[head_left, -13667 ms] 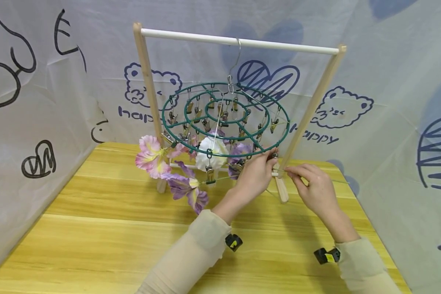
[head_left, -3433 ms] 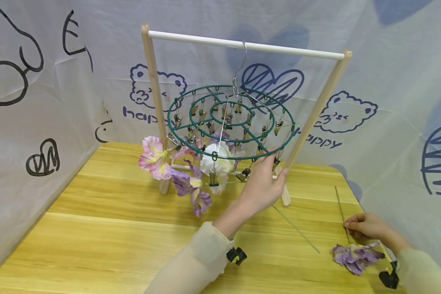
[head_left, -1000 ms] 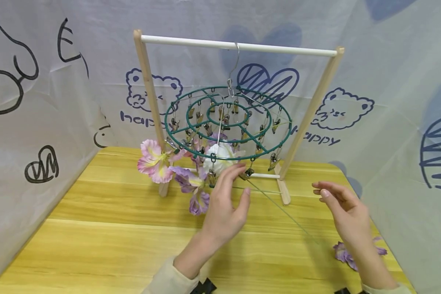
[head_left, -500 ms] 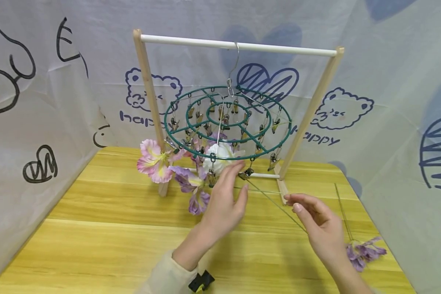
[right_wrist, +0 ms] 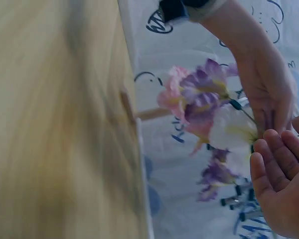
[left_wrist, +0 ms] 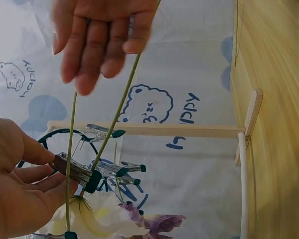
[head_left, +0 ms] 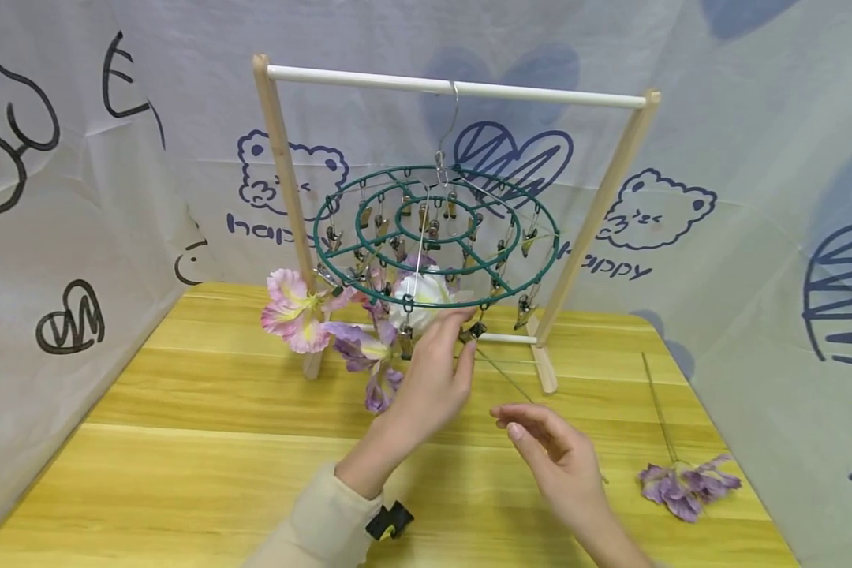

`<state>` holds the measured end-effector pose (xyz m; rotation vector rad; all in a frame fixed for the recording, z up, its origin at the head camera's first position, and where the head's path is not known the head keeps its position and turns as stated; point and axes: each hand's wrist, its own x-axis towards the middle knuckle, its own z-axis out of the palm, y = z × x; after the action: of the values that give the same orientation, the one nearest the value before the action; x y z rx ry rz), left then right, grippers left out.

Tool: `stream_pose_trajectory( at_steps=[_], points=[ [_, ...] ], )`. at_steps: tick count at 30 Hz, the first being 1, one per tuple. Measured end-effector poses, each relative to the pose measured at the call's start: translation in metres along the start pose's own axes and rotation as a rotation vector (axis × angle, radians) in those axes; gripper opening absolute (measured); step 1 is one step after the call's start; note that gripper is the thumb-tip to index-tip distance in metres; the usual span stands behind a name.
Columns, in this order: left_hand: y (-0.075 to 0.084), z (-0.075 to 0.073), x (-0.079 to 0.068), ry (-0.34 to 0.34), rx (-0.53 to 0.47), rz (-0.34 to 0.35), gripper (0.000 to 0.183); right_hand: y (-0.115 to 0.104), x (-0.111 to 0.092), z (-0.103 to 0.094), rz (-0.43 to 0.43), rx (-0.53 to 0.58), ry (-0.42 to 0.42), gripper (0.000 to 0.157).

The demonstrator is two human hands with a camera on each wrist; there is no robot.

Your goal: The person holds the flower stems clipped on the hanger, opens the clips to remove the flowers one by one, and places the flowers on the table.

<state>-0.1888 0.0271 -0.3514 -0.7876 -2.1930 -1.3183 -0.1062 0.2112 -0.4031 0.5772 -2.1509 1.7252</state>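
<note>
Right hand [head_left: 562, 459] moved leftward; metal clip [left_wrist: 80, 174] green-tipped, flower [head_left: 433, 293] white.

cream cuffed sleeve [head_left: 326, 509], black wrist camera [head_left: 398, 516] (small yellow patch [head_left: 389, 533])

White doodled sheeting [head_left: 199, 47] frames a yellow wood desk [head_left: 184, 489]

Creased sheeting stands behind the desk and along both sides. On its back stretch, two bear faces [head_left: 660, 209] sit over the word "happy" [head_left: 614, 266], with a striped heart [head_left: 514, 162] between them and a solid blue heart [head_left: 539, 67] above. Black line drawings [head_left: 73, 317] mark the left side, a hatched shape [head_left: 848, 292] the right. The desk shows pale grain and soft shadows [head_left: 521, 509]
</note>
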Motion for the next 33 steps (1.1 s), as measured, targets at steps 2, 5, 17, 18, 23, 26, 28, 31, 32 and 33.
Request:
stream_pose_trajectory(
  at_steps=[2,5,17,18,23,26,28,31,32,33],
  points=[
    [0.0,0.0,0.002,-0.003,0.007,0.0,0.038,0.005,-0.002,0.006,0.012,0.022,-0.009,0.024],
    [-0.001,0.001,0.003,-0.011,0.012,0.001,0.036,0.011,-0.003,0.015,0.041,0.05,-0.013,0.024],
    [0.0,0.002,0.007,-0.043,-0.006,-0.036,0.034,0.032,0.006,0.037,0.233,0.14,0.201,0.022],
    [0.0,0.003,0.008,-0.045,-0.006,-0.037,0.034,0.034,0.008,0.038,0.257,0.161,0.224,0.024],
    [0.0,0.004,0.008,-0.052,-0.005,-0.042,0.032,0.04,0.014,0.042,0.326,0.253,0.315,0.03],
    [0.0,0.004,0.008,-0.051,-0.006,-0.044,0.031,0.041,0.017,0.044,0.325,0.318,0.363,0.033],
    [0.0,0.004,0.008,-0.049,-0.012,-0.046,0.031,0.041,0.02,0.045,0.322,0.357,0.398,0.035],
    [0.0,0.004,0.008,-0.048,-0.023,-0.05,0.03,0.04,0.023,0.046,0.313,0.398,0.447,0.036],
    [0.0,0.004,0.008,-0.047,-0.025,-0.05,0.03,0.04,0.024,0.047,0.307,0.408,0.458,0.036],
    [0.0,0.004,0.008,-0.047,-0.028,-0.052,0.03,0.04,0.025,0.047,0.3,0.415,0.467,0.036]
  ],
)
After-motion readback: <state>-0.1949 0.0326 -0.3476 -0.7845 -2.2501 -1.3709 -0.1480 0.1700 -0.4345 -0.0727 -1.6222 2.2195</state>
